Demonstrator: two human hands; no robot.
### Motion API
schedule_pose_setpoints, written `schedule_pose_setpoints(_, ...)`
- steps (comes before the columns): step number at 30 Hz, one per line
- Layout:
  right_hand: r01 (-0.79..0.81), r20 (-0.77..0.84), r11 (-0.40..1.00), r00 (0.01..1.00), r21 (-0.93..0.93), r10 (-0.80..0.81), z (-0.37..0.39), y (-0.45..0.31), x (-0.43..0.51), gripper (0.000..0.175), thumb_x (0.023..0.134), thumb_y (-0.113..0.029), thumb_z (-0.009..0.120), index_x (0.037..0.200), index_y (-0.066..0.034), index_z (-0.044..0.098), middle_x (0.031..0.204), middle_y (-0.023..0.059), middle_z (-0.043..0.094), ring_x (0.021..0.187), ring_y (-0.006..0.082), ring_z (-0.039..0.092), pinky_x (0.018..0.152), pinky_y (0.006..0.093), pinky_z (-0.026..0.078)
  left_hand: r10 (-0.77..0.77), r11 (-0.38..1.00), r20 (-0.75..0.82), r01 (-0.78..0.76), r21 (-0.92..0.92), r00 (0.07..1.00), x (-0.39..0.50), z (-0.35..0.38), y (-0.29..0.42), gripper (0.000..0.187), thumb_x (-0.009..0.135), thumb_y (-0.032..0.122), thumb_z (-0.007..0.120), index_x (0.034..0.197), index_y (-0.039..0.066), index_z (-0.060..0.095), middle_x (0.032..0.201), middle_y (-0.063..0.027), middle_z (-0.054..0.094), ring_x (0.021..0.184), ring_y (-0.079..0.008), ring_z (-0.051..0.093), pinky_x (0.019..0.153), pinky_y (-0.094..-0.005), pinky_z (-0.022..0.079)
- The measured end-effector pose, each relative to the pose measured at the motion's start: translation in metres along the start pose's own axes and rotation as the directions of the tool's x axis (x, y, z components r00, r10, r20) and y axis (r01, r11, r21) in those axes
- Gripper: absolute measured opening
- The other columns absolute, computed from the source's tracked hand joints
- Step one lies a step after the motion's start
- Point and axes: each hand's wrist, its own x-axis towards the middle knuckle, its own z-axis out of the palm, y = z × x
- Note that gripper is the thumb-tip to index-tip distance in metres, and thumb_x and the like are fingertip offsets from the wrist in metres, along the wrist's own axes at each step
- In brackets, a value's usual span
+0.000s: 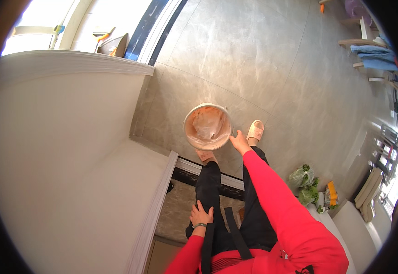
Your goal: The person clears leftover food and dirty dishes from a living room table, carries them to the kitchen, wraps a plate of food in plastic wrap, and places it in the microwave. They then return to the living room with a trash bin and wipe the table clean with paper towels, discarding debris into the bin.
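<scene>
A round white bucket (208, 126) with a clear plastic liner and some pale, crumpled material inside is just in front of my feet. At its right side, my right hand (240, 141) has its fingers closed at the rim or handle; the exact hold is too small to make out. My left hand (201, 216) rests on the thigh of my black trousers (208, 186), its fingers spread and holding nothing. Pink slippers (255, 130) are on my feet, one partly hidden below the bucket.
Bagged leafy vegetables (301, 176) and a yellow-orange package (331, 194) lie at the lower right. A door track (233, 182) crosses the floor under my legs. White walls (72, 137) stand at the left. A dustpan (114, 46) is at the upper left, and chairs (363, 41) at the upper right.
</scene>
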Motion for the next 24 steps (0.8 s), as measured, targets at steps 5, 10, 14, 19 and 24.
schedule_pose_setpoints(5, -0.036, -0.135, 0.960, 0.988, 0.276, 0.076, 0.047, -0.005, 0.033, 0.058, 0.075, -0.022, 0.059, 0.125, 0.0029, 0.041, 0.117, 0.0264, 0.053, 0.112, 0.0395, 0.049, 0.095, 0.0411, 0.039, 0.054, 0.998, -0.121, -0.050, 0.033, 0.991, 0.003, -0.001, -0.007, 0.076, 0.082, 0.047, 0.055, 0.138, 0.005, 0.026, 0.134, -0.0223, 0.033, 0.122, -0.0378, 0.036, 0.098, -0.0502, 0.030)
schedule_pose_setpoints(10, -0.066, 0.020, 0.926, 0.998, 0.371, 0.063, 0.063, 0.012, 0.053, 0.054, 0.071, -0.022, 0.060, 0.117, 0.0037, 0.049, 0.108, 0.0255, 0.059, 0.103, 0.0380, 0.056, 0.089, 0.0405, 0.044, 0.070, 0.996, -0.130, -0.061, 0.072, 0.989, 0.006, -0.007, -0.007, 0.075, 0.082, 0.046, 0.056, 0.138, 0.004, 0.027, 0.133, -0.0225, 0.034, 0.122, -0.0378, 0.036, 0.099, -0.0487, 0.030)
schedule_pose_setpoints(14, -0.036, 0.093, 0.857, 0.996, 0.513, -0.014, 0.080, 0.011, 0.051, 0.053, 0.067, -0.024, 0.063, 0.112, 0.0029, 0.053, 0.102, 0.0252, 0.061, 0.099, 0.0372, 0.058, 0.085, 0.0405, 0.046, 0.102, 0.988, -0.163, -0.082, 0.128, 0.981, 0.008, -0.009, -0.006, 0.076, 0.081, 0.046, 0.056, 0.137, 0.004, 0.027, 0.131, -0.0228, 0.036, 0.119, -0.0380, 0.038, 0.097, -0.0488, 0.031)
schedule_pose_setpoints(19, -0.093, 0.032, 0.770, 0.995, 0.631, 0.095, 0.064, 0.015, 0.008, 0.038, 0.069, -0.024, 0.063, 0.097, 0.0015, 0.064, 0.089, 0.0222, 0.065, 0.088, 0.0342, 0.064, 0.075, 0.0398, 0.049, 0.094, 0.987, -0.142, -0.073, 0.145, 0.985, 0.017, -0.016, -0.002, 0.079, 0.077, 0.052, 0.056, 0.136, 0.007, 0.030, 0.128, -0.0230, 0.040, 0.116, -0.0392, 0.042, 0.094, -0.0508, 0.034)
schedule_pose_setpoints(24, -0.131, 0.106, 0.452, 0.991, 0.883, 0.080, -0.021, 0.043, -0.076, 0.035, 0.074, -0.011, 0.062, 0.106, 0.0010, 0.061, 0.092, 0.0105, 0.065, 0.083, 0.0207, 0.061, 0.071, 0.0357, 0.050, 0.157, 0.980, -0.160, -0.134, 0.144, 0.974, 0.018, -0.034, 0.017, 0.076, 0.075, 0.054, 0.058, 0.132, 0.010, 0.038, 0.124, -0.0172, 0.048, 0.115, -0.0356, 0.046, 0.092, -0.0503, 0.037)
